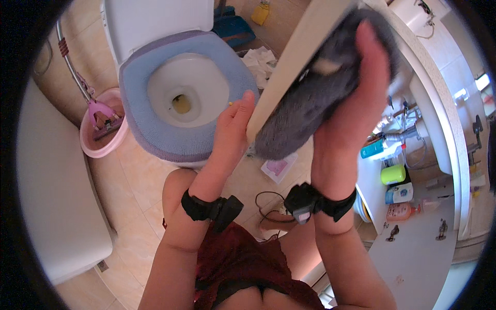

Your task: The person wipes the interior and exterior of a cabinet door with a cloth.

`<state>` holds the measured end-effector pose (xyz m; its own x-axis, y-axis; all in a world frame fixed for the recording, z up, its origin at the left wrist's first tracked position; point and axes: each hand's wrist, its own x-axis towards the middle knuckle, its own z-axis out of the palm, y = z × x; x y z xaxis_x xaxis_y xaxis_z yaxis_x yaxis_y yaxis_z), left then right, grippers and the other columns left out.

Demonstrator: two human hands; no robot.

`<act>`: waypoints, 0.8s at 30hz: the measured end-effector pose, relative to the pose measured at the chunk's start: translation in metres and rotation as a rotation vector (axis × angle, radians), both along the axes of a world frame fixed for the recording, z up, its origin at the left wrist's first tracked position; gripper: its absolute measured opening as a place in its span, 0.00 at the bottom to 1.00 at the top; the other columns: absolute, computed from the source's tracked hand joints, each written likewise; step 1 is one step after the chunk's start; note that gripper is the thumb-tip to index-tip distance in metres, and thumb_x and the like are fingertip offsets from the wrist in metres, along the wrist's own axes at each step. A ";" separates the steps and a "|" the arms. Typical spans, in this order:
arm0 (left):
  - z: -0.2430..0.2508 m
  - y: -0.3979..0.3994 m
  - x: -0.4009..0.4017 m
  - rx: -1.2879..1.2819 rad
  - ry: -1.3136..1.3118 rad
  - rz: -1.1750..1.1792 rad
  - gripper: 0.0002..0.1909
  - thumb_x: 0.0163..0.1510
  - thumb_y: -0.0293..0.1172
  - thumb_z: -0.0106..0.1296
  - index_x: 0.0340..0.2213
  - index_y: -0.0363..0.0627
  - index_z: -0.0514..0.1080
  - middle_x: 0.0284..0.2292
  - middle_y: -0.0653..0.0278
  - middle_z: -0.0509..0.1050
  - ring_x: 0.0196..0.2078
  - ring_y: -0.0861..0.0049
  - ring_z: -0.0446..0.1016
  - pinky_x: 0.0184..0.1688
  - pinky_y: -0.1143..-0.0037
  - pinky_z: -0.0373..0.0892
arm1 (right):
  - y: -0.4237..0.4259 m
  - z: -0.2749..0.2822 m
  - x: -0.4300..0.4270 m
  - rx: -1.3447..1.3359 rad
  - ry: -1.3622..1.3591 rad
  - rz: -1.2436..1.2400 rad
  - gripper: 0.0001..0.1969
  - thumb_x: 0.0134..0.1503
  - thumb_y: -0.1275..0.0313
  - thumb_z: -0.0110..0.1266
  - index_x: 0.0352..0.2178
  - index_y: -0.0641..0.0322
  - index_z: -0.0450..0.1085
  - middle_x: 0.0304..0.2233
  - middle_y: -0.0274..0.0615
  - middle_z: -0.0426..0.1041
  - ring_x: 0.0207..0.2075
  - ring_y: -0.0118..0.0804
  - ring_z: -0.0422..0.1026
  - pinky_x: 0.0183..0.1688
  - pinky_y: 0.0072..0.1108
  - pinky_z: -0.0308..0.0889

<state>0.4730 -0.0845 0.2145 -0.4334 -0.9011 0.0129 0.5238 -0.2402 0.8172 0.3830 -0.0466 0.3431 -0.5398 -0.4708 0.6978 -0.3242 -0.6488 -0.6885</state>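
Observation:
In the head view, my right hand (348,100) grips a dark grey fuzzy cloth (294,112), partly blurred. The cloth lies against the face of a pale cabinet door (298,58), seen nearly edge-on. Low on that door, my left hand (234,120) holds its edge, with the thumb pointing up along it. The fingers behind the door are hidden. Beyond my left hand is a toilet with a blue fabric seat cover (135,93) and a raised lid (159,23). Black straps with small devices circle both wrists.
To the left, a mop (102,112) stands in a pink bucket (86,141) beside a white tub-like side (58,193). Right of me, an opened cabinet under the basin holds several bottles, including a green container (393,174). A cable (257,205) lies on the tiled floor.

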 end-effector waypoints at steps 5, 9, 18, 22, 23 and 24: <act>-0.003 -0.004 0.002 0.118 0.026 -0.026 0.22 0.52 0.47 0.44 0.20 0.37 0.71 0.21 0.68 0.70 0.22 0.87 0.63 0.25 0.84 0.59 | -0.004 -0.014 0.021 -0.161 0.222 -0.203 0.11 0.50 0.72 0.49 0.35 0.64 0.66 0.35 0.37 0.68 0.37 0.28 0.67 0.43 0.18 0.60; 0.000 -0.002 0.001 -0.010 -0.061 -0.019 0.22 0.50 0.45 0.47 0.18 0.36 0.72 0.16 0.68 0.69 0.18 0.86 0.64 0.22 0.83 0.60 | -0.001 -0.126 0.022 0.073 -0.325 -0.129 0.21 0.45 0.71 0.55 0.40 0.70 0.62 0.40 0.40 0.66 0.41 0.34 0.64 0.46 0.23 0.56; -0.009 -0.007 -0.004 -0.006 0.007 -0.035 0.18 0.50 0.40 0.48 0.21 0.34 0.72 0.17 0.68 0.70 0.18 0.86 0.64 0.21 0.84 0.59 | 0.012 -0.159 0.024 0.298 -0.573 0.004 0.19 0.50 0.67 0.49 0.41 0.69 0.64 0.39 0.39 0.67 0.40 0.30 0.66 0.44 0.20 0.60; 0.002 -0.004 -0.004 0.101 0.024 -0.036 0.17 0.50 0.39 0.48 0.23 0.33 0.72 0.19 0.67 0.70 0.19 0.87 0.64 0.21 0.84 0.59 | 0.007 -0.048 0.020 0.118 0.029 -0.161 0.15 0.51 0.68 0.48 0.37 0.68 0.67 0.38 0.39 0.67 0.39 0.30 0.66 0.44 0.19 0.59; -0.003 -0.007 0.000 0.099 0.010 -0.026 0.17 0.50 0.39 0.48 0.23 0.33 0.72 0.19 0.67 0.70 0.19 0.87 0.64 0.21 0.84 0.59 | 0.004 -0.027 0.020 0.076 0.214 -0.213 0.13 0.51 0.69 0.48 0.36 0.67 0.68 0.37 0.39 0.68 0.38 0.31 0.66 0.44 0.19 0.59; -0.010 -0.011 0.000 0.107 0.046 -0.052 0.17 0.50 0.38 0.48 0.23 0.33 0.72 0.19 0.66 0.70 0.20 0.87 0.65 0.22 0.84 0.59 | 0.005 -0.001 0.020 0.033 0.168 -0.098 0.14 0.48 0.72 0.51 0.37 0.68 0.65 0.36 0.41 0.68 0.38 0.30 0.66 0.44 0.20 0.58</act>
<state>0.4730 -0.0959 0.2048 -0.4804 -0.8749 -0.0612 0.5446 -0.3523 0.7611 0.4027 -0.0420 0.3425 -0.4616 -0.4456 0.7670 -0.4964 -0.5868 -0.6397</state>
